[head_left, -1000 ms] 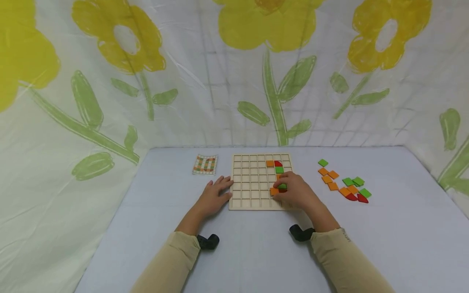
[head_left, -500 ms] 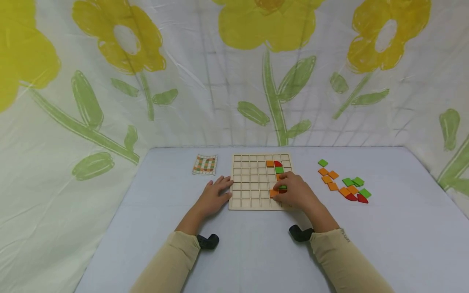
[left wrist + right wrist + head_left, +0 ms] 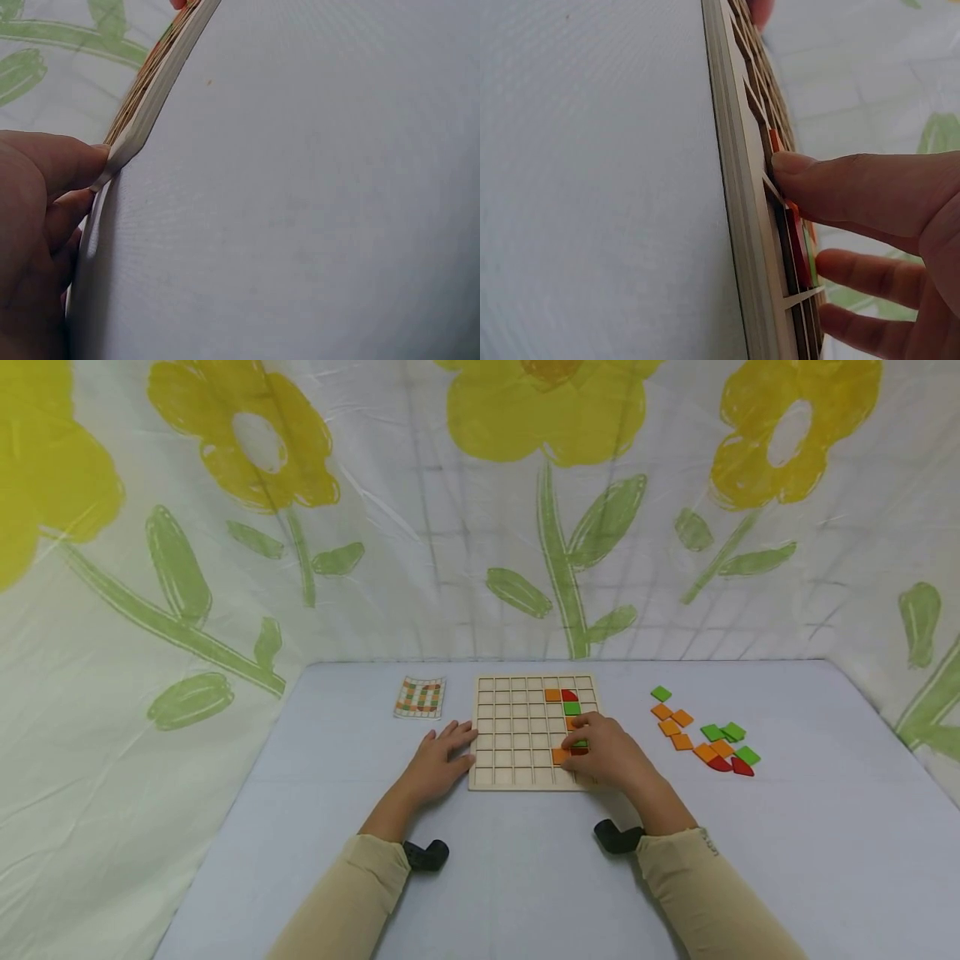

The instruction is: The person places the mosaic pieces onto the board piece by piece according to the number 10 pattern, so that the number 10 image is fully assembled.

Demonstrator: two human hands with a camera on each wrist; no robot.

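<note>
A wooden grid board (image 3: 510, 778) lies flat on the table. My right hand (image 3: 609, 750) is over its right part, thumb and index finger pinching an orange square tile (image 3: 559, 757) that sits in a cell. In the right wrist view the thumb (image 3: 802, 169) bears on that orange tile (image 3: 775, 140), beside a red tile (image 3: 796, 244). My left hand (image 3: 437, 764) touches the board's left edge with its fingers extended; its thumb (image 3: 75, 159) meets the rim in the left wrist view. Above the right hand are a green tile (image 3: 572, 708), a red quarter-round tile (image 3: 569, 695) and another orange tile (image 3: 552, 695).
Loose orange tiles (image 3: 668, 727), green tiles (image 3: 734, 732) and red tiles (image 3: 742, 767) are scattered right of the board. A pattern card (image 3: 420, 697) lies at the upper left. A flower-printed curtain (image 3: 375, 527) stands behind the table.
The orange tile under my right fingers has shifted slightly toward me and now lies straight in its cell. My left hand has stayed where it was.
</note>
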